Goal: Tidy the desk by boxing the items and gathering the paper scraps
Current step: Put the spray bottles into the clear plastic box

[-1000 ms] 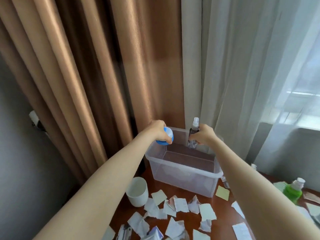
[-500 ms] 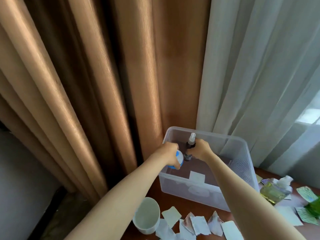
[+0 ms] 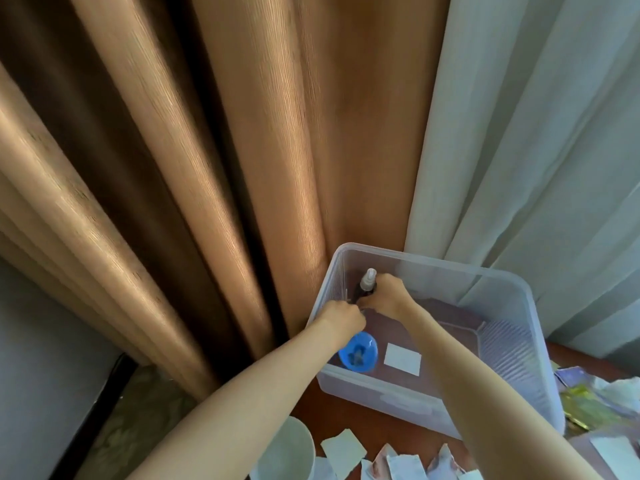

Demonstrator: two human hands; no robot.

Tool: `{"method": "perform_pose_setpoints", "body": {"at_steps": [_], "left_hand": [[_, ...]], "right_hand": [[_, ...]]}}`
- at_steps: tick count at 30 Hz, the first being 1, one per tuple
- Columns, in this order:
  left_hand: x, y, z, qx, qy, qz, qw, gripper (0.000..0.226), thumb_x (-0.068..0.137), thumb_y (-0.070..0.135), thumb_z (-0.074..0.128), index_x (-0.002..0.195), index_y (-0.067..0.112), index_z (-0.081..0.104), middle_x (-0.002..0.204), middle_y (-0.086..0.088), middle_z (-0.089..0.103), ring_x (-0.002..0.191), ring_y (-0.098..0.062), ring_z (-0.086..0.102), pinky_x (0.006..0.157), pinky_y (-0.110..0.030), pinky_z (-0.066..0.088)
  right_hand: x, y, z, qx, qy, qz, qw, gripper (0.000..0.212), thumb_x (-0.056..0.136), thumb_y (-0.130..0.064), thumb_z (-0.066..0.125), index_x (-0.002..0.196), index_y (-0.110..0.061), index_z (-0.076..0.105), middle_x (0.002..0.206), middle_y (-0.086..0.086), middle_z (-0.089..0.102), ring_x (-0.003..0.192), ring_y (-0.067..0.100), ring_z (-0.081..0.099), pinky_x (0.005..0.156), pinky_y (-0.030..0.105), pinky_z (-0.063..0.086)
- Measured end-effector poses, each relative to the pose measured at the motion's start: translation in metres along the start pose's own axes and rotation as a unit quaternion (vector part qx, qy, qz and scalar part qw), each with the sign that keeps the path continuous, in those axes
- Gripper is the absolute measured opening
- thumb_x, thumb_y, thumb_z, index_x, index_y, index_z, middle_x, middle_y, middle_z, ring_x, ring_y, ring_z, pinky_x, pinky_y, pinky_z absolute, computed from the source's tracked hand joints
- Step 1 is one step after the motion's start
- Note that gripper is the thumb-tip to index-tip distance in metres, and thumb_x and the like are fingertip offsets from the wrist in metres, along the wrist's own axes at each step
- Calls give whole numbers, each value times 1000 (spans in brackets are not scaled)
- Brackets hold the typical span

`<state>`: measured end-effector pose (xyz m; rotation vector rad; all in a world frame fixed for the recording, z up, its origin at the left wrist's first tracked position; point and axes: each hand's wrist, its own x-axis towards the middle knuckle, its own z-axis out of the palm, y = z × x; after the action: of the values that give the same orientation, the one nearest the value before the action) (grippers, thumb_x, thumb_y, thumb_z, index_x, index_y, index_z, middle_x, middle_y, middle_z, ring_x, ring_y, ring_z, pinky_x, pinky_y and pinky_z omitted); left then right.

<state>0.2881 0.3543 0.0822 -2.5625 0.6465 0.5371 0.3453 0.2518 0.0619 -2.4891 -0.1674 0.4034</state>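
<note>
A clear plastic box stood on the reddish wooden desk before tan pleated curtains. Inside it, the right hand gripped a dark spray bottle; whether the left hand held anything, I could not tell.

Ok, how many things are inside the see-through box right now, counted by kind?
Spray bottle: 1
Blue round thing: 1
White slip (paper or label, cannot tell): 1
Total: 3, all inside the clear box.
</note>
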Motion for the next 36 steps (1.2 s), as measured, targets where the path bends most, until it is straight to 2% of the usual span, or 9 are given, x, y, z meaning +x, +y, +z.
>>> {"method": "perform_pose_setpoints", "body": {"at_steps": [3,6,11,13,18,22,25,29,36], "left_hand": [[4,1,4,-6,-11,0,1000,43,92,0,51,134,6,46,131,-14,51,119,-32,52,90,-38,47],[5,2,3,-29,-3,-8,1000,44,91,1,50,135,4,45,129,-15,52,116,-33,54,85,-38,48],[4,3,3,-34,-11,-15,999,35,92,-1,49,127,-1,50,125,-17,53,114,-33,55,83,-37,48],[5,3,6,-38,-10,-18,999,38,93,0,48,131,0,48,126,-17,53,114,-33,54,83,-37,48],[13,2,10,-48,5,-29,998,47,93,1,47,139,2,37,132,-17,48,118,-33,51,88,-39,48],[20,3,10,-22,-8,-34,999,49,94,2,46,141,3,34,136,-16,47,120,-31,51,89,-37,47],[25,5,9,0,-26,-34,999,50,94,2,47,142,0,32,138,-16,45,124,-31,47,94,-35,44],[29,4,7,8,-36,-33,999,49,94,1,48,141,0,35,140,-16,44,127,-30,44,98,-35,42],[35,3,6,7,-45,-40,998,44,94,2,49,138,0,40,138,-15,46,126,-29,45,98,-34,41]], "right_hand": [[2,3,6,2,0,-15,1000,34,77,-16,71,108,-3,65,98,11,66,94,26,60,72,25,37],[6,5,9,16,-1,-33,999,32,76,-16,72,105,-3,66,103,11,69,98,28,62,80,30,44],[11,8,13,28,-7,-46,999,25,74,-16,74,89,3,69,93,15,71,81,23,61,78,31,47],[9,10,10,41,-2,-45,998,29,74,-16,74,94,4,70,96,16,71,90,28,64,87,36,50],[3,13,0,7,-28,-26,999,33,81,-12,67,112,-5,67,114,9,67,109,26,60,95,30,44],[-19,3,-17,-177,-218,39,959,44,86,-19,61,128,-8,54,125,9,55,103,25,55,73,31,49],[-30,1,-17,-230,-347,93,904,70,85,-43,63,143,-15,36,142,6,41,125,25,46,86,31,44],[-32,8,0,-243,-322,81,911,87,77,-42,72,145,-14,26,141,9,42,120,27,51,91,37,47],[-25,23,-2,-219,-216,50,950,56,71,-33,71,116,-11,47,99,4,54,85,22,52,65,28,42]]}}
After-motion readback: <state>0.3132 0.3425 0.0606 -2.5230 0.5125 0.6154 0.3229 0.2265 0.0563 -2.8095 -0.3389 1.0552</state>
